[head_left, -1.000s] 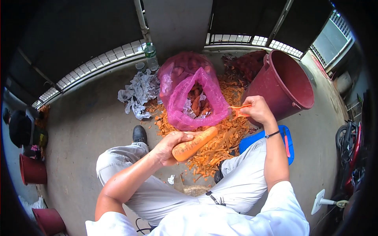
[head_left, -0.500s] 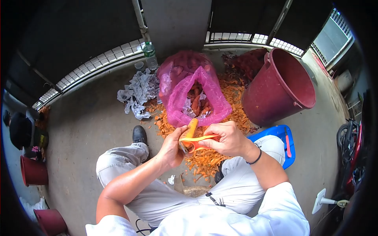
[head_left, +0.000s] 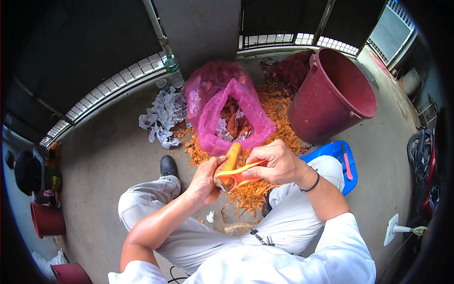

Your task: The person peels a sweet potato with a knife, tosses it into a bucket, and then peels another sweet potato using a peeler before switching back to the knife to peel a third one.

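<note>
In my left hand (head_left: 205,180) is a peeled-looking yellow-orange carrot (head_left: 232,155), its tip pointing away from me toward the pink bag. My right hand (head_left: 275,163) grips an orange peeler (head_left: 240,177) by its handle, with the peeler's head over the near part of the carrot. The blade's exact contact with the carrot is hard to make out. Beyond my hands, a pink mesh bag (head_left: 206,130) stands open with several reddish-orange carrots (head_left: 231,124) and crumpled paper inside. Orange peelings (head_left: 279,116) cover the floor beneath my hands and around the bag.
A large dark red bin (head_left: 312,106) stands tilted at the right. Near my right knee lies a blue tray (head_left: 351,182) with a pink-handled tool (head_left: 347,165). Crumpled paper (head_left: 165,113) and a plastic bottle (head_left: 174,75) are left of the bag. Red buckets (head_left: 47,220) line the left wall.
The peeler and my right hand have shifted slightly along the carrot toward me. My left hand keeps its hold. The whole view has tilted a little.
</note>
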Action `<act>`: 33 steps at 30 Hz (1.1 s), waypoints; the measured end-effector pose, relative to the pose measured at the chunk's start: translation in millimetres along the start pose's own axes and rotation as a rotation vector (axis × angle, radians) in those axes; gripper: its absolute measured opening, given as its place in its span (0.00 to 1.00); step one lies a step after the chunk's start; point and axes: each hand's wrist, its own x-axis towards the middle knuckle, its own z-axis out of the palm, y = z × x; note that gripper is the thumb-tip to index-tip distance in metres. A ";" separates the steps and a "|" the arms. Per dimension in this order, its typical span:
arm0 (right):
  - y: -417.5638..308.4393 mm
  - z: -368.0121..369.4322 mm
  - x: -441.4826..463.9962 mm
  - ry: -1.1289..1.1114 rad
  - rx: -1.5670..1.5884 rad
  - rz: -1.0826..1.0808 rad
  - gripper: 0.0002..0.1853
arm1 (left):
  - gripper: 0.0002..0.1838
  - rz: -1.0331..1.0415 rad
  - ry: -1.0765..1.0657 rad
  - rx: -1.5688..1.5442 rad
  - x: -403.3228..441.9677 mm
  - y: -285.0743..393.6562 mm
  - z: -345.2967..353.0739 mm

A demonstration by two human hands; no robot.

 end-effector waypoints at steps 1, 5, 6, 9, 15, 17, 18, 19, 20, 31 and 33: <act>0.8 -0.2 -0.5 0.003 -0.035 -0.009 0.08 | 0.19 0.011 0.012 -0.009 -1.8 1.2 1.3; 0.8 -2.8 -1.3 0.018 -0.028 0.009 0.07 | 0.18 0.048 0.060 -0.011 -3.3 5.0 1.9; -2.4 -7.2 -0.9 0.036 -0.050 0.026 0.06 | 0.17 0.031 -0.013 -0.010 1.9 3.1 -9.9; 10.0 -38.6 -2.7 0.280 0.043 0.205 0.04 | 0.16 0.008 -0.092 -0.012 -3.9 6.9 -21.7; 19.8 -31.8 -0.8 0.152 0.144 0.234 0.06 | 0.21 -0.133 -0.050 -0.049 -3.4 7.7 -11.0; 12.6 -10.5 0.9 0.034 0.197 0.173 0.07 | 0.17 -0.157 -0.223 -0.115 6.8 4.0 -24.7; 8.4 -3.5 2.6 -0.011 0.160 0.147 0.07 | 0.17 -0.149 -0.237 -0.085 6.9 5.4 -23.1; 6.0 1.4 4.5 -0.053 0.125 0.121 0.08 | 0.17 -0.155 -0.237 -0.082 1.8 9.1 -9.1; 8.4 4.2 5.5 -0.084 0.073 0.095 0.09 | 0.17 -0.135 -0.061 -0.053 -4.5 9.9 7.7; 24.8 -13.9 -0.8 -0.027 0.171 0.151 0.08 | 0.22 -0.160 -0.134 0.079 -1.9 3.0 -17.8; 33.3 -39.7 -1.8 0.142 0.093 0.226 0.05 | 0.23 -0.141 -0.146 0.100 -9.6 12.5 -16.3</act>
